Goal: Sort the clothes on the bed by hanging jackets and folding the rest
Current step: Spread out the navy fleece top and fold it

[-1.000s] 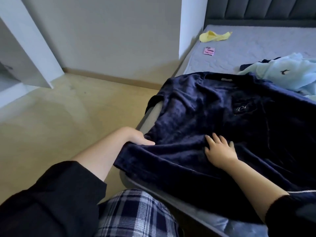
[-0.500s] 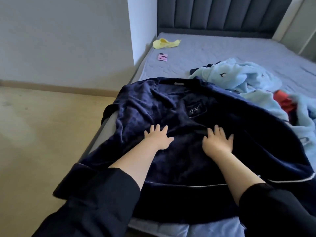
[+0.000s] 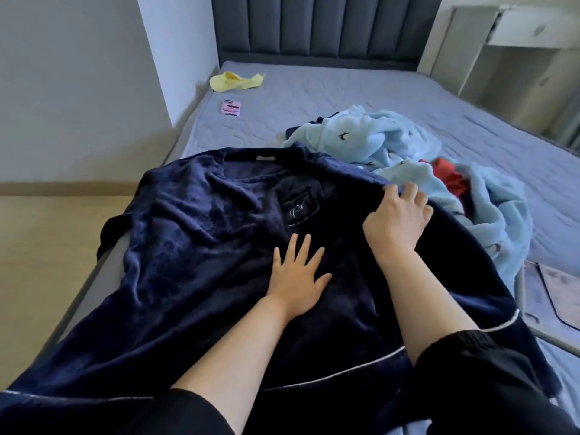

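Fleece and red cloth crowd the navy garment. We press our left hand flat on it; our right hand apparently grips its edge.

There is one navy robe, one blue fleece, one red garment, one yellow cloth
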A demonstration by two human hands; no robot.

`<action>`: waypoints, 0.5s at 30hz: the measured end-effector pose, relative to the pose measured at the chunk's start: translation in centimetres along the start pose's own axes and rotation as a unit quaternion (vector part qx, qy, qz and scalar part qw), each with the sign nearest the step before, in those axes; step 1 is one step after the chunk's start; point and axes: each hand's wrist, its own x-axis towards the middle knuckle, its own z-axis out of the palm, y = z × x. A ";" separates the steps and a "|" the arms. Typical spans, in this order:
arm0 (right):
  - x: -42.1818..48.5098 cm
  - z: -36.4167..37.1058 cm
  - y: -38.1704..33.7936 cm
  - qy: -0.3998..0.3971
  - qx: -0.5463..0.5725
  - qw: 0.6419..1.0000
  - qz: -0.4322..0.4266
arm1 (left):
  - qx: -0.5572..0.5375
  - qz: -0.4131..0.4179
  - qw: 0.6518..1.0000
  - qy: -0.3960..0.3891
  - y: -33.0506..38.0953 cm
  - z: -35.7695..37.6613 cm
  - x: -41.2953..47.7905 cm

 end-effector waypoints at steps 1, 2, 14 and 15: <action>0.6 -0.3 0.8 -0.037 -0.027 0.998 0.042 | 0.004 0.003 1.000 -0.009 0.0 0.3 0.1; 1.0 -0.7 1.5 -0.081 -0.040 0.993 0.077 | 0.002 0.004 1.000 -0.018 -0.2 0.4 0.3; 2.9 -8.3 -3.3 -0.168 0.361 0.917 0.016 | -0.572 -0.137 0.808 -0.031 -1.8 -4.2 0.2; 2.5 -9.3 -4.3 -0.308 0.439 0.843 -0.049 | -0.671 -0.182 0.718 -0.012 -2.0 -5.0 0.1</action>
